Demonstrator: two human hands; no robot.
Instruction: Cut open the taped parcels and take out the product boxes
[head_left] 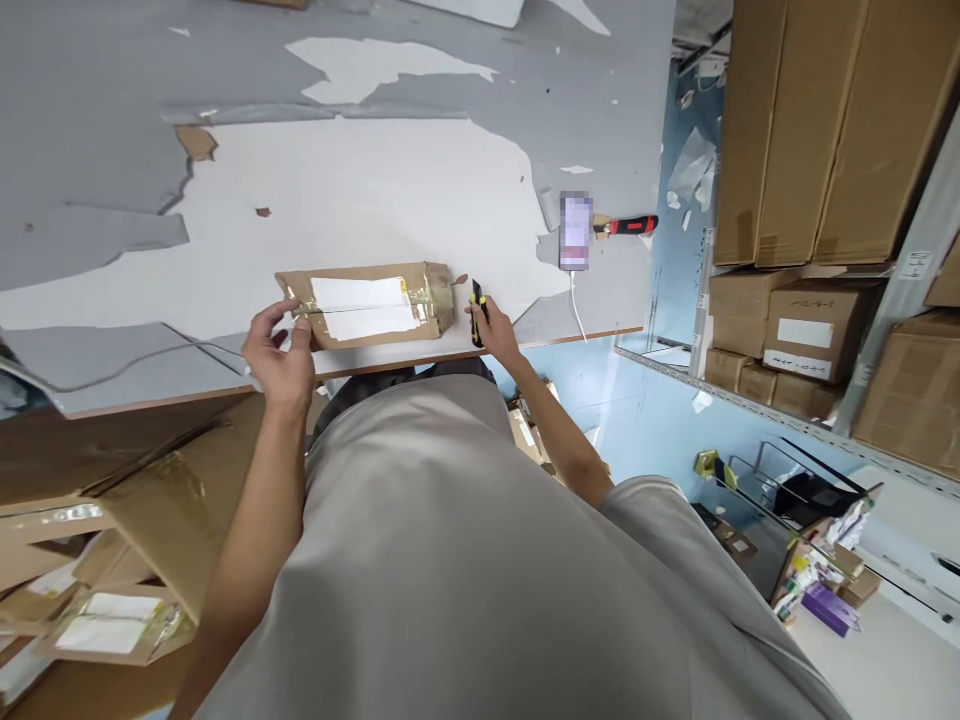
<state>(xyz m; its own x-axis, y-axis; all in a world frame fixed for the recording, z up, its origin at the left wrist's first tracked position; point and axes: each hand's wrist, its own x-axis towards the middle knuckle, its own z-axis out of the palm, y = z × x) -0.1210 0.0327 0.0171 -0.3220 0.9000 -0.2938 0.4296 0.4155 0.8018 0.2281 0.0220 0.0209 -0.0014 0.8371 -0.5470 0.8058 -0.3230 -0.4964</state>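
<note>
A flattish cardboard package (300,285) lies on the worn table, with white labels (367,308) on top and clear tape at both ends. A dark line runs lengthwise across the labels. My left hand (277,345) grips the package's left end, thumb and fingers at its corner. In my right hand (495,330) is a black and yellow utility knife (476,318), held upright just right of the package and apart from it. My fingers are wrapped around its handle.
A phone (576,232) with a white cable and a red-black handled tool (634,225) lie to the right. A large open carton (172,490) with packages stands below left. Shelves with cardboard boxes (810,330) rise at right. The table's front edge (570,340) is close to my body.
</note>
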